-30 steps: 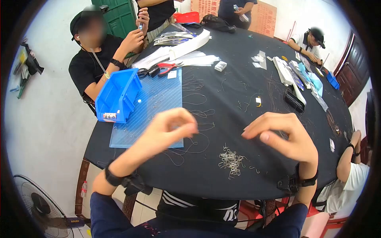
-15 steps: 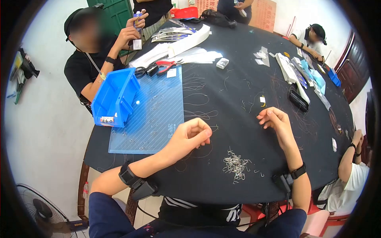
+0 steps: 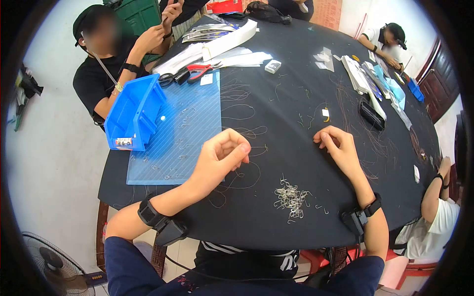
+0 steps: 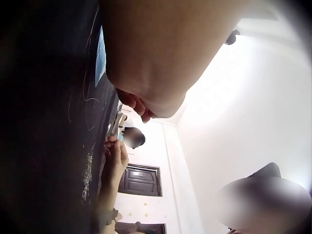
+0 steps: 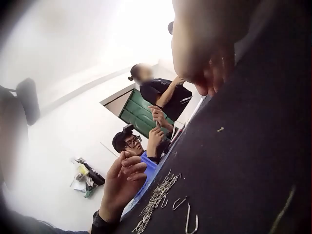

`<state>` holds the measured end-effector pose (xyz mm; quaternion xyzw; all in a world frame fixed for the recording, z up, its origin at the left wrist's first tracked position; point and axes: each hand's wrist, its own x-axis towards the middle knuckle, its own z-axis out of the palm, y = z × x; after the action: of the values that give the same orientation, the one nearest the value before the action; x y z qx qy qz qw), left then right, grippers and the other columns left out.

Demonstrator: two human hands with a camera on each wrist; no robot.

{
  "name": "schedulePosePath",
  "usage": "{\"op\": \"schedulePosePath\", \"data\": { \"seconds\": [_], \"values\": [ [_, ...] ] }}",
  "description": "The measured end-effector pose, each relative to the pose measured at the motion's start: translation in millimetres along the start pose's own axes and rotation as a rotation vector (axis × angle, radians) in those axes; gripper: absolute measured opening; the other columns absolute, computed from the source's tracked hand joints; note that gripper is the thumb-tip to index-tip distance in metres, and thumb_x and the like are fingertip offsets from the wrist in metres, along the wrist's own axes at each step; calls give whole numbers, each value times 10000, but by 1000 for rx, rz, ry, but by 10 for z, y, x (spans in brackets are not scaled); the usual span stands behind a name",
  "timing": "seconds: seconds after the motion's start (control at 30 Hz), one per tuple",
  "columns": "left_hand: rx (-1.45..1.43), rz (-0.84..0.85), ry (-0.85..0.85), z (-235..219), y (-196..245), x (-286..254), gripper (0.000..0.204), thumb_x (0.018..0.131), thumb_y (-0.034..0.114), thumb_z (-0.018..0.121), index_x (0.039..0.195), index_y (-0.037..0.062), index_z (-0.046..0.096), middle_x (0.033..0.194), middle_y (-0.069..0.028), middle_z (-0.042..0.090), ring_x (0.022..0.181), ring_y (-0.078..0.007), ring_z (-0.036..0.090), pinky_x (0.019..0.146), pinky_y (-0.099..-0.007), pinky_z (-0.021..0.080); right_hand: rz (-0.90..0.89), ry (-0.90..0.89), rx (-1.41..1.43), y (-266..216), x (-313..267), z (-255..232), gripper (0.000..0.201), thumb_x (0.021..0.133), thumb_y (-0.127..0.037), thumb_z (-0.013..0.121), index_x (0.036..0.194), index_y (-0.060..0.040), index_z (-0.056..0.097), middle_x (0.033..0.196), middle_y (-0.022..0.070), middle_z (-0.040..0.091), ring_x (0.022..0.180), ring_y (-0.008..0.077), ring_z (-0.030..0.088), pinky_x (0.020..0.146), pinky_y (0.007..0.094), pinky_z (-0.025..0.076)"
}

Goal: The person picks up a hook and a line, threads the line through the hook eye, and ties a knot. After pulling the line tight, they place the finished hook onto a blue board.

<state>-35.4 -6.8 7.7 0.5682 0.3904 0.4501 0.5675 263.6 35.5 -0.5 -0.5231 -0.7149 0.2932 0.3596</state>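
Note:
Above the table's middle, beside a blue ruled mat (image 3: 187, 163), my left hand (image 3: 217, 155) is raised with fingers curled and thumb against the forefinger. My right hand (image 3: 340, 148) hovers farther right, its fingers bent and thumb close to the fingertips. I cannot tell whether either hand pinches a thin line. Between and nearer than the hands lies a pile of small metal hooks (image 3: 291, 199), with a few loose ones beside it; the right wrist view shows the hooks (image 5: 158, 197) closer. Loops of thin line (image 3: 239, 112) lie along the mat's right edge.
A blue bin (image 3: 133, 113) stands on the mat's left side. Red-handled pliers (image 3: 200, 71), scissors (image 3: 170, 79) and white paper strips (image 3: 232, 42) lie beyond. A black case (image 3: 371, 116) and packets are at right. Other people sit or stand around the black-covered table.
Both hands were nearer each other a second ago; the right hand has turned and moved away to the right. The left hand's fingers have curled closer. The hook pile looks unchanged.

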Motion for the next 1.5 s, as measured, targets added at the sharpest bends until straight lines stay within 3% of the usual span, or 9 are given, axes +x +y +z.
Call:
{"op": "schedulePosePath", "data": {
  "seconds": [0.17, 0.3, 0.6, 0.9, 1.0, 1.1, 1.13, 1.23, 1.5],
  "values": [
    [10, 5, 52, -5, -32, 12, 151, 937, 200, 556, 872, 66, 537, 717, -4, 550, 603, -50, 447, 557, -201, 357, 2, 204, -1, 141, 42, -38, 168, 902, -74, 505, 983, -10, 638, 781, 43, 640, 683, 91, 574, 619, 228, 456],
    [-8, 8, 61, -14, -55, 23, 157, 934, 208, 562, 868, 68, 535, 711, -2, 543, 598, -51, 444, 548, -201, 351, 64, 362, -3, 335, 58, -72, 359, 828, -9, 520, 1184, -46, 537, 1081, 78, 595, 761, 112, 572, 716, 267, 475],
    [-35, -24, 77, -2, -75, 28, 158, 934, 211, 559, 860, 74, 530, 703, 7, 520, 591, -46, 426, 531, -197, 336, 8, 282, -113, 339, 54, -42, 482, 830, -21, 536, 1304, -63, 457, 1147, 108, 583, 745, 141, 575, 746, 304, 476],
    [-36, -32, 60, -3, -82, 47, 161, 935, 214, 554, 852, 81, 523, 705, 10, 506, 592, -41, 413, 527, -193, 327, 9, 54, -373, 199, 1, -64, 406, 841, -62, 577, 1241, -62, 511, 1086, 126, 585, 935, 213, 515, 853, 324, 441],
    [-38, -39, 42, -2, -77, 39, 166, 936, 218, 553, 850, 80, 519, 702, 11, 502, 593, -41, 415, 528, -191, 327, -28, 62, -306, 233, 5, -65, 389, 836, -73, 584, 1221, -58, 530, 1181, 161, 553, 1041, 267, 509, 932, 359, 416],
    [-37, -46, 37, 15, -59, 26, 171, 936, 219, 552, 848, 77, 516, 697, 11, 498, 593, -44, 418, 529, -189, 330, -177, 265, -550, 439, 24, -75, 417, 833, -102, 595, 1239, -57, 515, 1310, 211, 468, 1188, 350, 443, 1023, 406, 352],
    [-31, -42, 36, 14, -54, 21, 171, 935, 218, 553, 849, 76, 516, 695, 11, 497, 592, -44, 419, 530, -189, 332, -32, 260, -543, 412, -4, -89, 462, 849, -157, 585, 1290, -64, 481, 1410, 256, 353, 1301, 424, 332, 1080, 447, 274],
    [-22, -46, 18, 16, -41, 11, 169, 934, 214, 554, 849, 73, 515, 692, 11, 496, 591, -46, 421, 528, -190, 336, 165, 204, -659, 497, -27, -69, 502, 873, -199, 552, 1336, -45, 433, 1424, 280, 325, 1343, 435, 274, 1098, 460, 241],
    [19, -26, -49, 16, -40, -7, 169, 926, 217, 565, 851, 73, 516, 687, 1, 522, 589, -44, 435, 518, -196, 339, 86, 106, -783, 458, -42, -42, 509, 914, -215, 466, 1357, 24, 389, 1442, 260, 312, 1381, 372, 237, 1129, 470, 171]
  ]
}}
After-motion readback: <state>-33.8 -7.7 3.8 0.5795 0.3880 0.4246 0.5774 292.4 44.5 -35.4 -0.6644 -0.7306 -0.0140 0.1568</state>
